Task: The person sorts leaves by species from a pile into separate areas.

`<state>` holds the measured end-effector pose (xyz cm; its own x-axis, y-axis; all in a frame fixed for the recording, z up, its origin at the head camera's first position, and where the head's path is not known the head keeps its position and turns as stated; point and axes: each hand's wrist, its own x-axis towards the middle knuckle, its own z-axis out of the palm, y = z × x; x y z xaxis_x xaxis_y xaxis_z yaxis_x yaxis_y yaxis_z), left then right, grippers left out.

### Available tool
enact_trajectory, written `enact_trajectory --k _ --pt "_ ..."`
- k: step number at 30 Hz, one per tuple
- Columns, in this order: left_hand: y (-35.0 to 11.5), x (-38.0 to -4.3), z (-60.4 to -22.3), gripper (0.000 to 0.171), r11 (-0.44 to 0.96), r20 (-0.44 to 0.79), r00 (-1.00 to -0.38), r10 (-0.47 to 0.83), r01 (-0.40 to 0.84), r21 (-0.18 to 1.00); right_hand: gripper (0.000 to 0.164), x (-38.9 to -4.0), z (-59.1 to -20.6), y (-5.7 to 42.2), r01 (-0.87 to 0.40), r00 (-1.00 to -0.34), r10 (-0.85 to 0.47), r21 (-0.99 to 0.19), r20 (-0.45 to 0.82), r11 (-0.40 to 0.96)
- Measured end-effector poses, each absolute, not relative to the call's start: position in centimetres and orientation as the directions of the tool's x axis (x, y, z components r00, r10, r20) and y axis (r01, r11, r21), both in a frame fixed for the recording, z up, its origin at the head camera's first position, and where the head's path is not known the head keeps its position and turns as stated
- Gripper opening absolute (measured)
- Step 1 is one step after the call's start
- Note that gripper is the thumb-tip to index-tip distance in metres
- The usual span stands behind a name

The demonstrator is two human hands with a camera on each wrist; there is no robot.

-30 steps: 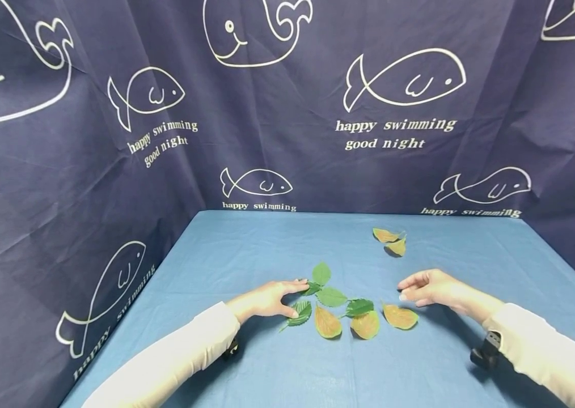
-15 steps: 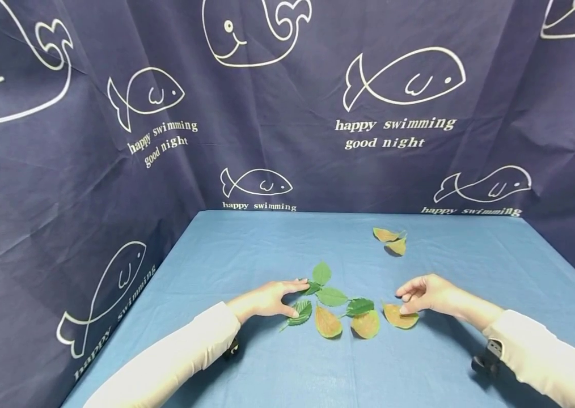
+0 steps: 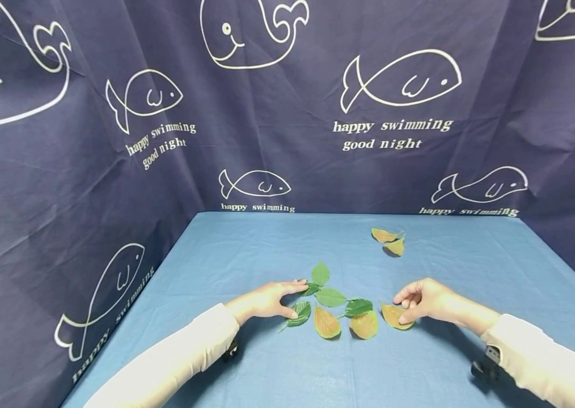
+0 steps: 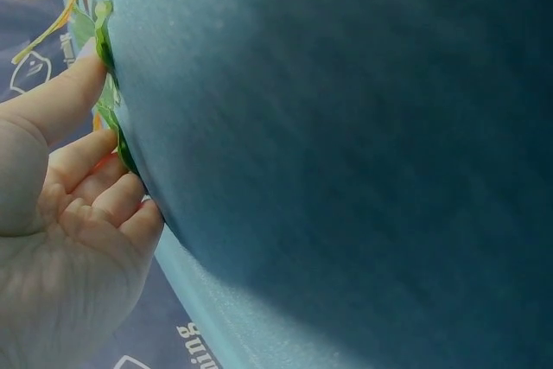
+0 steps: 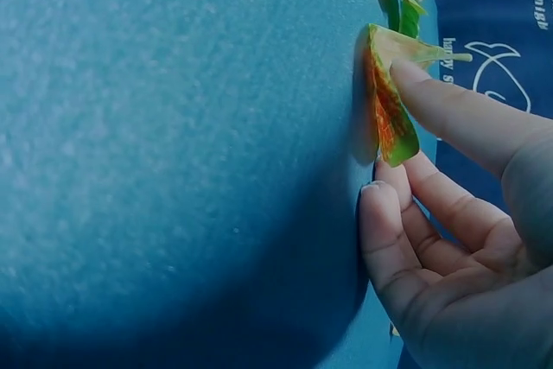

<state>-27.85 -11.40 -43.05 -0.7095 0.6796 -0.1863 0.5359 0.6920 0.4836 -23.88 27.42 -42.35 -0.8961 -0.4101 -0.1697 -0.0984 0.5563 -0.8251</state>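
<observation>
My left hand [image 3: 266, 298] rests with spread fingers at the left of the leaf group. Its thumb touches a dark green serrated leaf [image 3: 300, 314], and its fingertips lie on another dark green leaf [image 3: 312, 289]. My right hand [image 3: 432, 302] pinches an orange-brown leaf with a green edge [image 3: 392, 315]; in the right wrist view the thumb lies against this leaf [image 5: 387, 110], with curled fingers near its other edge. Between the hands lie two more orange-brown leaves [image 3: 326, 323] [image 3: 364, 325], a dark green leaf [image 3: 358, 307] and two lighter green leaves [image 3: 330, 297] [image 3: 320, 274].
Two more orange-brown leaves [image 3: 384, 235] [image 3: 394, 246] lie farther back on the blue cloth-covered table [image 3: 246, 243]. A dark blue curtain [image 3: 308, 141] with white fish drawings stands behind and along the left side.
My right hand has come down onto the orange-brown leaf, and its thumb and fingers have closed on it. That leaf has shifted slightly left. The left hand stays put.
</observation>
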Motion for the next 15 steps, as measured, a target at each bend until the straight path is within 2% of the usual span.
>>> enact_trajectory --k 15 --pt "-11.35 -27.72 -42.91 0.070 0.693 -0.185 -0.713 0.677 0.531 0.487 0.031 -23.07 -42.72 26.73 -0.185 -0.905 -0.415 -0.790 -0.095 0.584"
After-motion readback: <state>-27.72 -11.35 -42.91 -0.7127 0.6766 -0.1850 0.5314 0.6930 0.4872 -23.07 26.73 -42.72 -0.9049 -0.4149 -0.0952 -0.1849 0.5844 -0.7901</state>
